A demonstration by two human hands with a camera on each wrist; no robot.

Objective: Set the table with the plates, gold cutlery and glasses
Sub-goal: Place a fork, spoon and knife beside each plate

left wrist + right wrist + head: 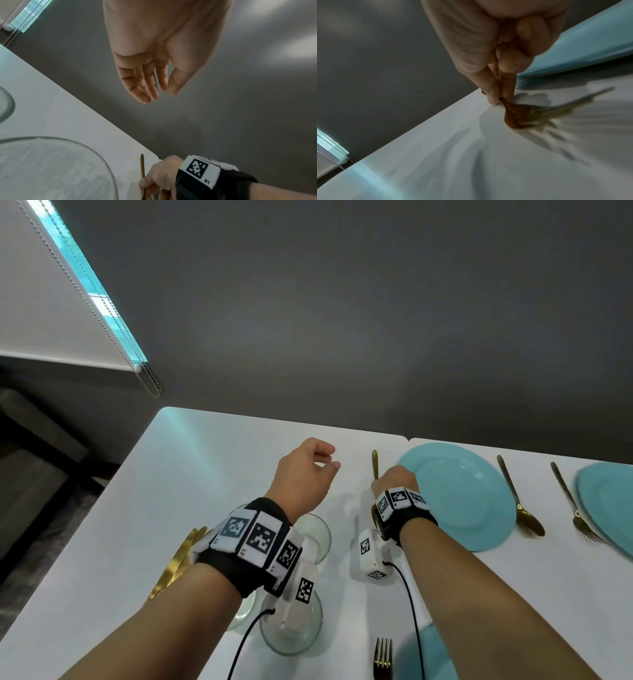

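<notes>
Looks like the cutlery step is in hand: a gold fork [522, 113] is being laid on the white desk [212, 474] just left of the far teal plate [459, 494]. It's pinched by the handle in the right hand [395, 482], tines resting on the desk. The left hand [305, 474] is held above the desk with relaxed, loosely bent fingers, nothing in it.

Next, the handle probably needs lowering flat beside the plate and letting go. After that, the 3 glasses [313, 534] by the left wrist are likely to be placed.

Hard to make out: the fork's tines are smeared by motion blur. More gold cutlery [174, 563] is mostly hidden under the left forearm, so it can't be counted. Another fork [382, 657] and a near plate [426, 659] are cut off at the bottom edge.
</notes>
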